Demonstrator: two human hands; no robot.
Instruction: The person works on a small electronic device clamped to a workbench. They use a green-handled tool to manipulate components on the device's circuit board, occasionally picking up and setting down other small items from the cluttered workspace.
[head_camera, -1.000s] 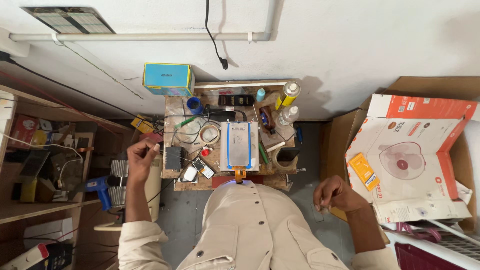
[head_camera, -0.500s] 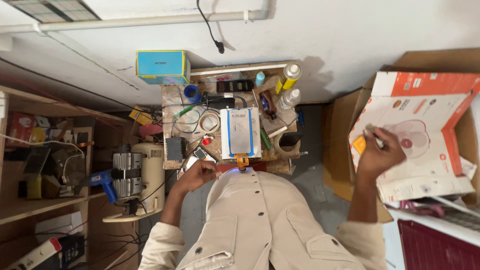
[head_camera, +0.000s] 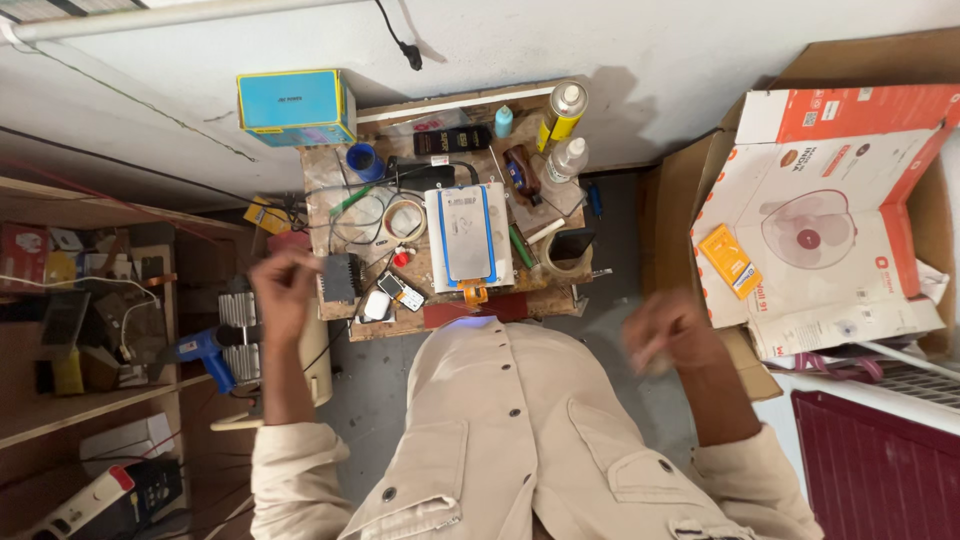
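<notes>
My left hand (head_camera: 285, 290) hovers at the left edge of the small wooden workbench (head_camera: 330, 215), fingers curled, with nothing seen in it. It is nearest a black block (head_camera: 342, 277) and a small phone (head_camera: 405, 292). My right hand (head_camera: 670, 330) is blurred, off the bench's right side over the floor, below a cardboard fan box (head_camera: 820, 220). Whether it holds anything is unclear. A white and blue flat device (head_camera: 468, 235) lies in the middle of the bench.
The bench carries spray bottles (head_camera: 562, 112), a tape roll (head_camera: 404, 217), wires and small tools. A blue box (head_camera: 296, 105) sits at its back left. Shelves with clutter and a blue heat gun (head_camera: 205, 352) stand on the left. A maroon case (head_camera: 880, 455) lies lower right.
My left hand has swung from the bench's front edge out to its left side. My right hand has drawn back from the fan box toward my body.
</notes>
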